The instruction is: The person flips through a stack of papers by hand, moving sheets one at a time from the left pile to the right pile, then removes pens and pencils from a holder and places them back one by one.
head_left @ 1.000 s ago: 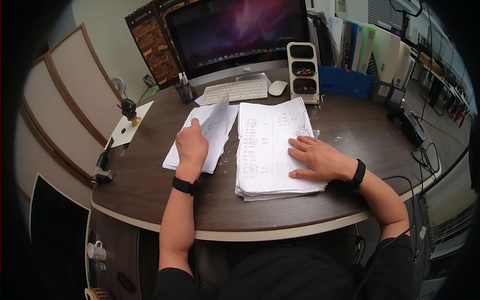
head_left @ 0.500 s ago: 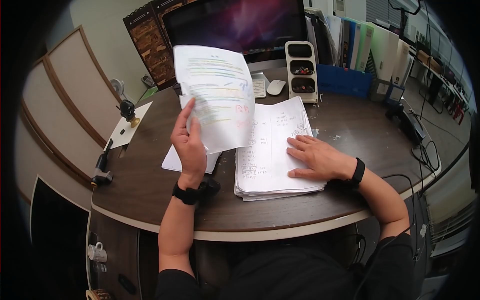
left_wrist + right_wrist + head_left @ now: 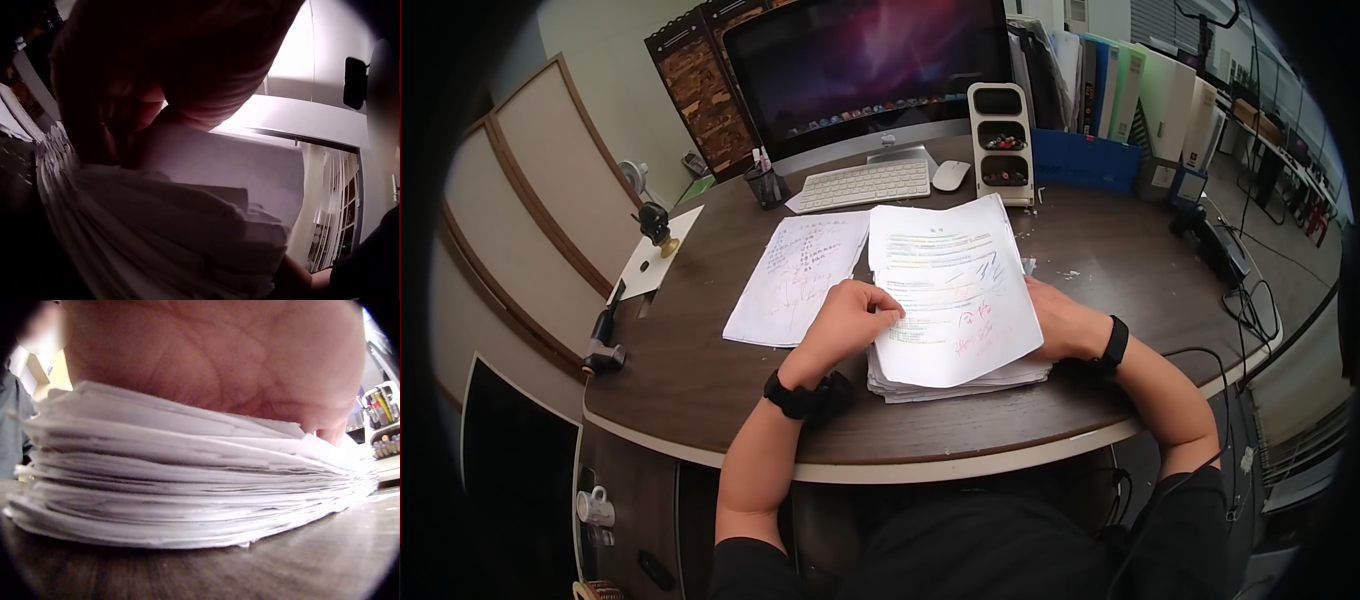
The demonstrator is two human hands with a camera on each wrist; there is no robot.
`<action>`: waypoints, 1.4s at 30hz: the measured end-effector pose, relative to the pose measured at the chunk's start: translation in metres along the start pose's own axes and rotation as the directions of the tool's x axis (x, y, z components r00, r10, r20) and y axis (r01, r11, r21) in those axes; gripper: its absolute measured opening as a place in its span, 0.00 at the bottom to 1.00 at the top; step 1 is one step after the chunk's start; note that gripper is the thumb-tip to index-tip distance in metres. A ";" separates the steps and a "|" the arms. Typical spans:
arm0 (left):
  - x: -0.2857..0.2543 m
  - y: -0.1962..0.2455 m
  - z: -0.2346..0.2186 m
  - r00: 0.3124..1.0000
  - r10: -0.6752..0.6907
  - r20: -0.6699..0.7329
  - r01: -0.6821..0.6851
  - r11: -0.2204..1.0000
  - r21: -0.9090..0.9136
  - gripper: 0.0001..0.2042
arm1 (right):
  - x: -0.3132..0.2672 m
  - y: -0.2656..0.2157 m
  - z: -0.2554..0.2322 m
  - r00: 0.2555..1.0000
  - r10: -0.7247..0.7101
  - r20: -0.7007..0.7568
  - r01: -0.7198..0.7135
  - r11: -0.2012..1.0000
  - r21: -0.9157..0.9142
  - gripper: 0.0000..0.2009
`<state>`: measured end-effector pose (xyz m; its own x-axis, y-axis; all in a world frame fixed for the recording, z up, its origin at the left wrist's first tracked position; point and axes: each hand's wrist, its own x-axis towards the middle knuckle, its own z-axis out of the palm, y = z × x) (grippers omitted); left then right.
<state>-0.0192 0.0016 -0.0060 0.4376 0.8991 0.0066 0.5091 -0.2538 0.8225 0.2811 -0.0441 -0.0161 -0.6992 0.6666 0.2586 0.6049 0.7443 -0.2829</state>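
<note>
In the head view my left hand (image 3: 845, 328) pinches the left edge of a sheet of paper (image 3: 950, 300), printed with highlighted lines and marked in red and blue pen. This sheet lies over a thick stack of papers (image 3: 960, 386), its lower edge curling up a little. My right hand (image 3: 1072, 320) rests on the stack's right side, its fingertips hidden beneath the sheet. The right wrist view shows the palm (image 3: 219, 356) pressed on the worn paper edges (image 3: 187, 481). To the left lies a thinner pile of papers (image 3: 785, 280) with handwriting in blue and red.
Behind the papers are a keyboard (image 3: 862, 186), a mouse (image 3: 950, 176), a pen cup (image 3: 767, 186) and a monitor (image 3: 850, 80). An upright holder (image 3: 1002, 150) stands beside binders (image 3: 1135, 90). A phone (image 3: 1210, 245) with cables sits at the right, a drill-like tool (image 3: 605, 340) at the left edge.
My left hand has lifted the sheet from the left pile, turned it over and brought it right onto the thick stack. My right hand has stayed in place, and the sheet now covers its fingertips.
</note>
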 end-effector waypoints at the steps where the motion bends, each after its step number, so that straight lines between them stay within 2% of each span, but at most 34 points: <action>1: 0.000 0.002 -0.001 1.000 0.003 -0.001 -0.003 0.999 0.050 0.09 | -0.001 0.001 0.001 1.000 -0.007 0.006 0.007 0.999 -0.049 0.25; 5: 0.002 -0.001 0.002 0.997 0.055 -0.052 -0.048 0.991 0.126 0.08 | 0.000 0.000 0.002 0.999 0.024 0.022 -0.023 1.000 -0.009 0.25; 9: 0.001 0.003 0.006 0.992 0.088 -0.091 -0.073 0.985 0.157 0.07 | 0.000 0.001 0.003 1.000 0.006 -0.021 -0.006 1.000 -0.013 0.24; 17: 0.003 -0.004 0.004 1.000 0.014 0.015 -0.015 0.991 0.133 0.09 | 0.001 -0.003 0.001 1.000 0.009 -0.024 -0.010 1.000 -0.020 0.23; 27: 0.002 0.000 0.004 1.000 0.007 0.013 -0.009 0.984 0.177 0.09 | 0.002 -0.001 0.002 0.998 -0.028 -0.047 0.027 0.999 -0.027 0.23; 29: 0.004 -0.005 0.005 0.999 0.049 0.012 -0.051 0.983 0.177 0.09 | 0.002 0.000 0.003 0.998 -0.040 -0.053 0.039 0.999 -0.029 0.23; 31: 0.003 -0.003 0.004 0.999 0.041 0.014 -0.043 0.982 0.185 0.09 | 0.002 0.001 0.005 0.994 0.062 -0.094 -0.065 0.997 -0.033 0.20; 32: 0.003 -0.002 0.004 0.999 0.033 0.015 -0.036 0.981 0.192 0.09 | 0.001 0.003 0.003 0.994 0.062 -0.095 -0.065 0.997 -0.033 0.20; 34: 0.004 -0.006 0.004 0.999 0.036 0.016 -0.038 0.983 0.177 0.09 | 0.000 0.008 -0.002 0.978 0.100 -0.185 -0.142 0.964 -0.224 0.14; 35: 0.005 -0.008 0.004 0.999 0.037 0.017 -0.040 0.986 0.160 0.09 | -0.001 0.011 -0.003 0.978 0.099 -0.183 -0.140 0.964 -0.225 0.14; 37: 0.001 0.000 0.003 0.999 0.032 0.014 -0.034 0.983 0.180 0.09 | 0.002 0.006 -0.009 0.929 0.252 -0.270 -0.336 0.879 -0.338 0.10; 38: -0.001 0.003 0.003 1.000 0.028 0.013 -0.030 0.979 0.203 0.09 | 0.005 0.007 -0.023 0.808 0.554 -0.200 -0.586 0.723 -0.367 0.14; 39: 0.000 0.002 0.003 1.000 0.025 0.012 -0.027 0.979 0.200 0.09 | 0.004 0.010 -0.022 0.810 0.553 -0.196 -0.584 0.723 -0.369 0.14; 40: 0.000 0.001 0.003 0.999 0.033 0.002 -0.033 0.979 0.200 0.10 | 0.002 0.016 -0.018 0.829 0.428 -0.359 -0.540 0.780 -0.317 0.14; 41: 0.000 0.001 0.003 0.999 0.042 -0.007 -0.040 0.979 0.201 0.11 | -0.001 0.022 -0.015 0.805 0.295 -0.515 -0.482 0.832 -0.276 0.14; 42: 0.001 -0.001 0.004 0.999 0.042 -0.007 -0.040 0.979 0.201 0.11 | -0.001 0.024 -0.015 0.824 0.254 -0.506 -0.419 0.874 -0.245 0.14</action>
<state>-0.0164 0.0015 -0.0088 0.4536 0.8901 0.0453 0.6295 -0.3560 0.6906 0.3019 -0.0263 -0.0092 -0.2302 0.7592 0.6088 0.9153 0.3814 -0.1296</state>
